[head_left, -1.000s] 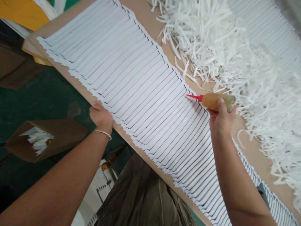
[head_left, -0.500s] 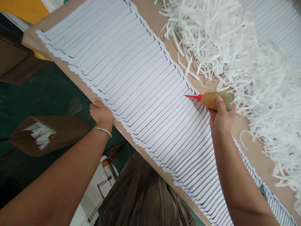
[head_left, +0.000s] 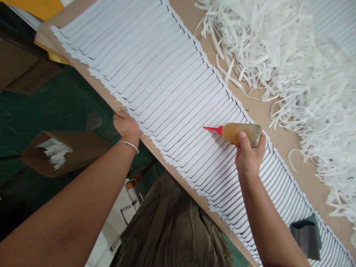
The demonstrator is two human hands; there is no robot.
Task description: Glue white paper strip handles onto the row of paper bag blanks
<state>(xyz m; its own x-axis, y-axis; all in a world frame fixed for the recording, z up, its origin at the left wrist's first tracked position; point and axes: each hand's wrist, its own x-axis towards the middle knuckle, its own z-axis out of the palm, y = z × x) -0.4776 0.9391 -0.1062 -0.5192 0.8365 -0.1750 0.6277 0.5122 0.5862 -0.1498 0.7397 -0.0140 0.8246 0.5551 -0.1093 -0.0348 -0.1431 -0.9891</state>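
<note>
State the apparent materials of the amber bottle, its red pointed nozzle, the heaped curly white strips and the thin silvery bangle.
Amber bottle: probably plastic; translucent-looking, base end dull and speckled.
Red pointed nozzle: likely plastic; smooth, evenly coloured.
Heaped curly white strips: perhaps paper or plastic film; matt, flat ribbons.
Thin silvery bangle: probably metal, given its sheen.

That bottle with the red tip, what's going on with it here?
A person's right hand holds the bottle, its red nozzle over a row of overlapping white pieces. The left hand is at the near edge of the brown tabletop beneath them. A heap of white strips lies beyond.
</note>
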